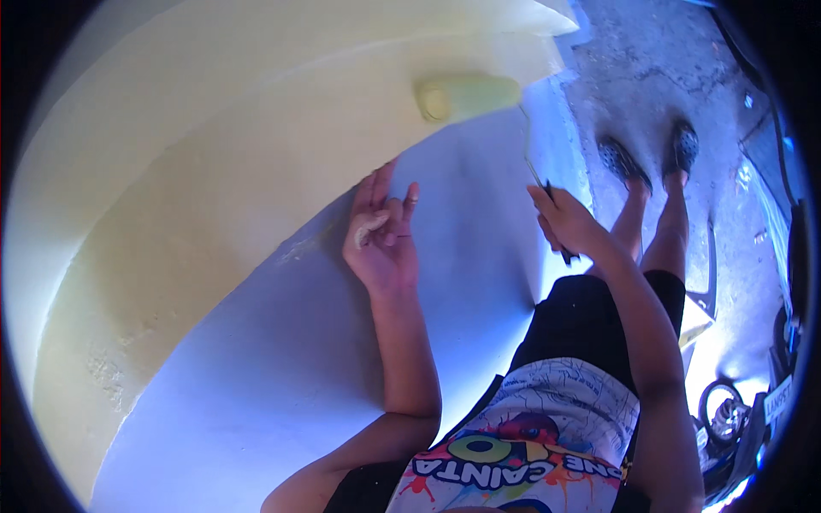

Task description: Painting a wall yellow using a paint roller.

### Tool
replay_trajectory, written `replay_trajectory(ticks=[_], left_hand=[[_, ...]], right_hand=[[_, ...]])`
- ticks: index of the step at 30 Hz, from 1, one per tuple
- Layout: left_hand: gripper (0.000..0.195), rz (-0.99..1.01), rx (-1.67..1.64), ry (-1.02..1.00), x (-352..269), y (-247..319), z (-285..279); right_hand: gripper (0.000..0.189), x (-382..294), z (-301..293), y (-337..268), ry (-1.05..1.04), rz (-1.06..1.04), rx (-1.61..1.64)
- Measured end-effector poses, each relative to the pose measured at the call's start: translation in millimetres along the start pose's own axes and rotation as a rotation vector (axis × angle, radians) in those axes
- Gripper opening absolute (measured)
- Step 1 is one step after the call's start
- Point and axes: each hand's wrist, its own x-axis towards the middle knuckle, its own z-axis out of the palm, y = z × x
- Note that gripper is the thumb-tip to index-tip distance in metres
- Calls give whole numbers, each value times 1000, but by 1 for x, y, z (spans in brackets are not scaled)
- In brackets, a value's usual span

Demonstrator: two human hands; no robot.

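Note:
My right hand (567,221) grips the dark handle of a paint roller (474,97). A thin bent wire frame (528,144) joins the handle to the pale yellow-green roller sleeve. That sleeve lies over the lower border of the cream-yellow surface (256,160), where it meets the bluish-white wall (462,211). My left hand (388,234) is raised at the same border, palm towards me and fingers spread. Its upper fingertips reach the yellow edge; whether they press on it I cannot tell. A pale patch, perhaps paint, shows on this hand.
My feet, in dark perforated clogs (621,160), stand on a cracked concrete floor (641,83). A motorcycle (725,410) with a plate bearing writing is at the lower right. Near my legs is a pale yellow object (696,320). Rough patches (106,372) mark the yellow surface.

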Motion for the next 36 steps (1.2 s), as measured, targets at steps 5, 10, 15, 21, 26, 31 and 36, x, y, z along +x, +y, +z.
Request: replay_trajectory(ticks=[5, 10, 15, 21, 26, 31, 36], left_hand=[[80, -28, 10, -13, -1, -2, 5], [78, -27, 41, 3, 0, -1, 5], [77, -16, 29, 43, -2, 4, 2], [76, -43, -4, 12, 0, 2, 1], [79, -55, 6, 41, -1, -2, 1], [79, -20, 34, -20, -1, -3, -1], [78, -24, 144, 30, 1, -5, 6]], right_hand=[[48, 3, -2, -40, 24, 0, 80], [46, 39, -29, -51, 37, -123, 90], [47, -5, -15, -15, -75, -62, 367], [44, -18, 5, -57, 10, -125, 122], [42, -8, 1, -106, -77, -41, 132], [40, -34, -3, -63, -102, -45, 195], [40, -30, -51, 16, -13, -19, 115]])
